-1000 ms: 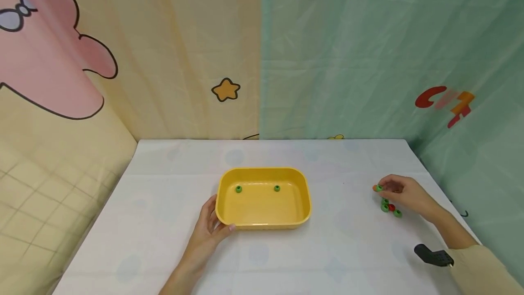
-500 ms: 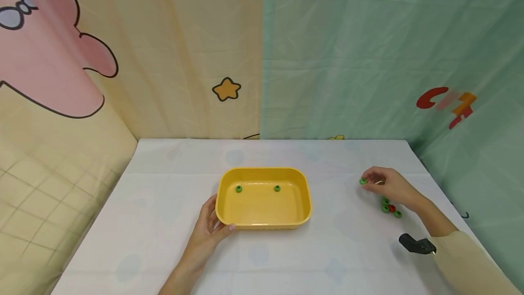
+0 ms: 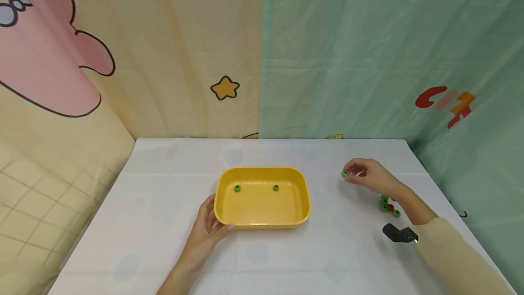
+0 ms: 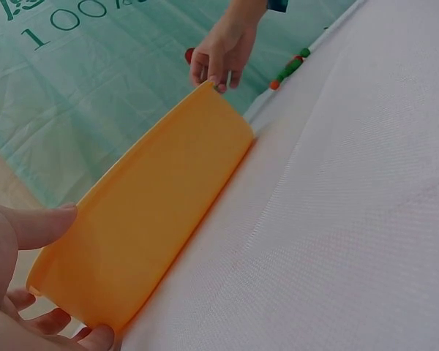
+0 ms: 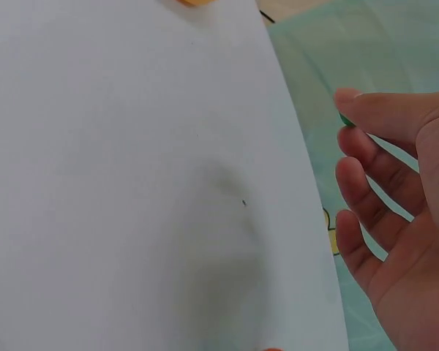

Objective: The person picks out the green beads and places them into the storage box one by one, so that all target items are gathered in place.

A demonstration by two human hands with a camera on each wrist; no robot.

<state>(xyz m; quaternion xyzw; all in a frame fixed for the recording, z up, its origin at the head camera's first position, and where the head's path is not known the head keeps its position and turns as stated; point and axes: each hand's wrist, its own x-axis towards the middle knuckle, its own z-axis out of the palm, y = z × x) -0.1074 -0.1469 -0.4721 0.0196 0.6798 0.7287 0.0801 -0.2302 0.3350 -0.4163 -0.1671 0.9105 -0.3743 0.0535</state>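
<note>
My left hand grips the near left corner of a yellow plastic tray. In the left wrist view the thumb lies on the rim and the fingers curl against the tray's outer wall. Two green beads lie apart inside the tray, a left bead and a right bead. Above the table, right of the tray, my right hand pinches a green bead between thumb and index finger. Those fingers hide most of that bead in the right wrist view.
On the right of the white table lie several green beads around a red bead. An orange bead shows beside them in the left wrist view. Fabric backdrops border the table. A black device sits at the right wrist.
My right hand has moved left and away from the bead pile, carrying the pinched green bead toward the tray. My left hand keeps its grip, and the tray stays in place.
</note>
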